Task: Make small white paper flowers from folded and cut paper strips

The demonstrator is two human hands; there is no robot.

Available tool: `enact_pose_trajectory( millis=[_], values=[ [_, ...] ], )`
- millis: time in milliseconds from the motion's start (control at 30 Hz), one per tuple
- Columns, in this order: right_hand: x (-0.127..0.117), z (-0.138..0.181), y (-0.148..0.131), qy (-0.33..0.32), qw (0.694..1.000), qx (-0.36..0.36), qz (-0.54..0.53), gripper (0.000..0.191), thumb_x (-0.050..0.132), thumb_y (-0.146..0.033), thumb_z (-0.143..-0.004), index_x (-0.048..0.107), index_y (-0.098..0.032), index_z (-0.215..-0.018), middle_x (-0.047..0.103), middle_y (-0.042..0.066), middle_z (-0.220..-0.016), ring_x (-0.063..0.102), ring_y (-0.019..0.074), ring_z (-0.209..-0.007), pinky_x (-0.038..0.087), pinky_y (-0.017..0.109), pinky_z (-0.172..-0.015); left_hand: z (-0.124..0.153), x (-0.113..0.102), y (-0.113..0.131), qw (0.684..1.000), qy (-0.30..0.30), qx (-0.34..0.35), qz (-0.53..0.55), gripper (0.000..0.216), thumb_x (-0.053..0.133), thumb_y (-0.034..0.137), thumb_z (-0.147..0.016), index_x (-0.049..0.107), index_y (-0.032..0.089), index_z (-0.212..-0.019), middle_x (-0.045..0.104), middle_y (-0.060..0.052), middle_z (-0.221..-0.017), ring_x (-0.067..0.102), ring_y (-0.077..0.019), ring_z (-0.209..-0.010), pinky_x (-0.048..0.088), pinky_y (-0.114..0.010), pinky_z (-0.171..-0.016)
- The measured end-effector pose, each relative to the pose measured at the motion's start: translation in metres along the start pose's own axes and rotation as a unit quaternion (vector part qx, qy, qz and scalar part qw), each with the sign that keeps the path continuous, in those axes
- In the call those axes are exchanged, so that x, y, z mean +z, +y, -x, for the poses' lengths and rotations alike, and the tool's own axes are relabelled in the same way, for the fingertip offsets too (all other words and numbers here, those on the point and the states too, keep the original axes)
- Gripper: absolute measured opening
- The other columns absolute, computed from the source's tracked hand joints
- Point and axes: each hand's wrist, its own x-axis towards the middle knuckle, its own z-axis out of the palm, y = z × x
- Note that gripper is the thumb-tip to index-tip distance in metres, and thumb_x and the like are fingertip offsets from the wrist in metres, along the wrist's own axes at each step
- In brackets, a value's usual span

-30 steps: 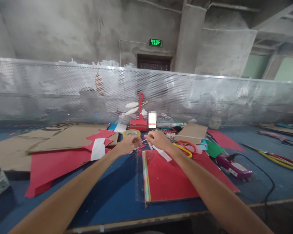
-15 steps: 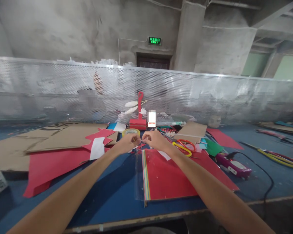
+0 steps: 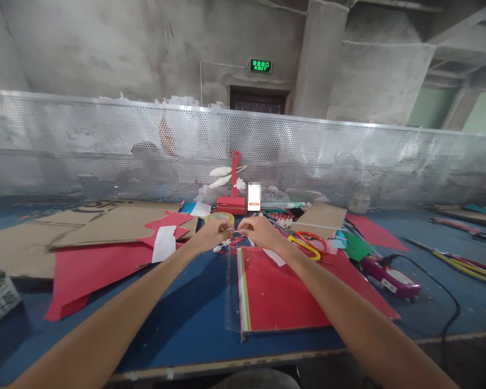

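Observation:
My left hand (image 3: 211, 234) and my right hand (image 3: 256, 231) meet over the middle of the table, fingertips pinched and almost touching. Between them is a tiny pale bit, too small to name. A thin yellowish line shows at my left fingers; I cannot tell what it is. White and red paper scraps (image 3: 228, 244) lie just below the fingertips. Behind my left hand is a roll of tape (image 3: 219, 217). Under my right forearm lies a pack of coloured paper (image 3: 283, 294), red side up, in a clear sleeve.
Scissors with red and yellow handles (image 3: 308, 246) lie right of my right hand. Cardboard (image 3: 105, 227) and red paper (image 3: 101, 278) cover the left side. A red stand (image 3: 230, 205) and a lit phone (image 3: 254, 196) stand ahead. A purple corded device (image 3: 391, 278) sits right.
The view has shifted slightly, so the scene sits a little further right. My hands stay pinched together, and more of the scraps beneath them shows.

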Motion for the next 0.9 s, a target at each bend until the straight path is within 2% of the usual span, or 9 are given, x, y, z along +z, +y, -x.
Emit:
enact_pose_trajectory(
  millis=[133,267,400,600,733,900],
  values=[
    [-0.003,0.002,-0.002,-0.026,1.0,-0.005,0.009,0.018,0.054,-0.016,-0.091,0.072,-0.02,-0.089,0.07,-0.001,-0.069,0.06,0.012,-0.062,0.037,0.021,-0.063,0.0,0.001,-0.002,1.0,-0.003,0.0,-0.001,0.02,0.053,0.034,-0.086,0.063,0.018,-0.079,0.065,-0.002,-0.07,0.057,-0.0147,-0.063,0.042,-0.024,-0.055],
    [-0.004,0.004,-0.002,-0.058,0.998,0.012,0.01,0.021,0.051,-0.019,-0.094,0.071,-0.02,-0.099,0.071,0.0,-0.07,0.062,0.0128,-0.06,0.038,0.021,-0.062,-0.001,0.003,-0.003,1.0,0.003,0.013,-0.005,0.021,0.053,0.035,-0.086,0.062,0.018,-0.078,0.062,0.0,-0.066,0.055,-0.0142,-0.06,0.041,-0.024,-0.054],
    [-0.004,0.005,-0.002,-0.057,0.998,0.012,0.015,0.022,0.049,-0.019,-0.096,0.069,-0.021,-0.105,0.072,0.001,-0.073,0.063,0.0127,-0.061,0.039,0.022,-0.064,-0.002,0.003,-0.005,1.0,0.006,0.006,-0.001,0.021,0.053,0.035,-0.086,0.062,0.017,-0.077,0.062,-0.001,-0.066,0.056,-0.0142,-0.059,0.041,-0.024,-0.054],
    [-0.004,0.004,0.006,-0.034,0.999,0.014,0.018,0.016,0.071,-0.027,-0.082,0.07,-0.02,-0.097,0.073,0.002,-0.082,0.066,0.0145,-0.074,0.04,0.021,-0.065,-0.003,0.002,-0.008,1.0,0.018,-0.024,0.003,0.023,0.055,0.037,-0.084,0.062,0.017,-0.075,0.064,-0.002,-0.067,0.057,-0.0157,-0.06,0.041,-0.025,-0.053],
    [-0.004,0.003,0.01,-0.01,0.999,0.021,0.028,0.006,0.07,-0.024,-0.082,0.07,-0.019,-0.085,0.072,0.001,-0.077,0.064,0.0132,-0.072,0.039,0.021,-0.065,-0.003,0.002,-0.009,0.999,0.016,-0.029,0.009,0.026,0.056,0.04,-0.084,0.063,0.017,-0.075,0.064,-0.002,-0.065,0.056,-0.0161,-0.058,0.041,-0.025,-0.051],
    [-0.007,0.003,0.008,-0.002,0.998,0.018,0.061,0.013,0.065,-0.027,-0.086,0.072,-0.019,-0.079,0.071,0.001,-0.073,0.063,0.0136,-0.07,0.037,0.022,-0.063,-0.002,0.002,-0.005,1.0,0.016,-0.016,0.013,0.03,0.055,0.043,-0.086,0.063,0.017,-0.074,0.063,-0.002,-0.063,0.057,-0.0165,-0.059,0.042,-0.025,-0.053]
  ],
)
